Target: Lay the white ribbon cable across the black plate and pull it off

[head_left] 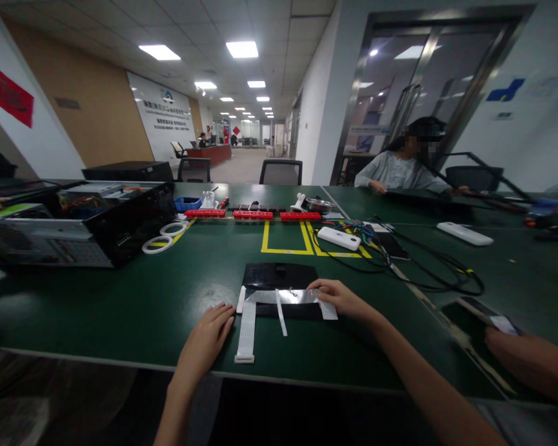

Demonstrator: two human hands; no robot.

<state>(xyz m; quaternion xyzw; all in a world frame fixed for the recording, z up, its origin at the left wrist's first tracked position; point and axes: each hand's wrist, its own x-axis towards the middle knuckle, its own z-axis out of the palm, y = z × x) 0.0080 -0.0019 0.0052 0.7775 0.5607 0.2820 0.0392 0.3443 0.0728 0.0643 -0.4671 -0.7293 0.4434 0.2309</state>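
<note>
A glossy black panel [279, 274] lies on the green table before me. Across it runs a shiny silver film strip [297, 297], with a white flat ribbon cable [247, 328] hanging from its left end down to a connector. A narrow white strip [281, 316] dangles from the middle, and a white piece sticks out at the right. My right hand [341, 300] has its curled thumb and index finger at the film's right end. My left hand [207, 337] rests on the table, fingers stretched out, by the panel's left edge.
At the left stands an opened black computer case [121, 232], with white tape rings [157, 244] beside it. Red holders [253, 215] line the back. A white power bank [338, 238] and black cables [446, 279] lie right. Another person's hand [534, 356] holds a phone; a co-worker [400, 170] sits opposite.
</note>
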